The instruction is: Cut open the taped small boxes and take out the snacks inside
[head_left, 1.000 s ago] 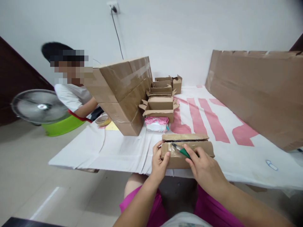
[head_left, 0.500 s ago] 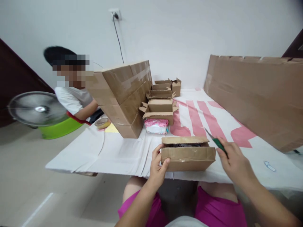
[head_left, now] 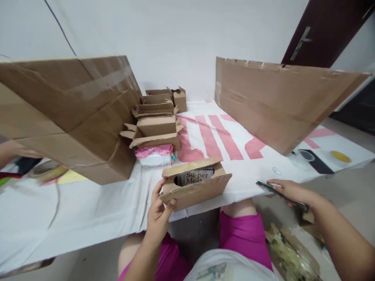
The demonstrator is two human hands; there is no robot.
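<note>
Brown, oblong cardboard box [head_left: 197, 195]: pinched its left end in bare left hand [head_left: 158, 214] on near edge of white cloth-covered table [head_left: 113, 210], held slim dark cutter [head_left: 267, 188] well apart in bare right hand [head_left: 293, 193], apparently mid-opening, likely needing that hand freed for the loose flaps [head_left: 190, 167].

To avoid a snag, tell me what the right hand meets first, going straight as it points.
The right hand would likely meet the box held by the left hand; depth is unclear.
</note>
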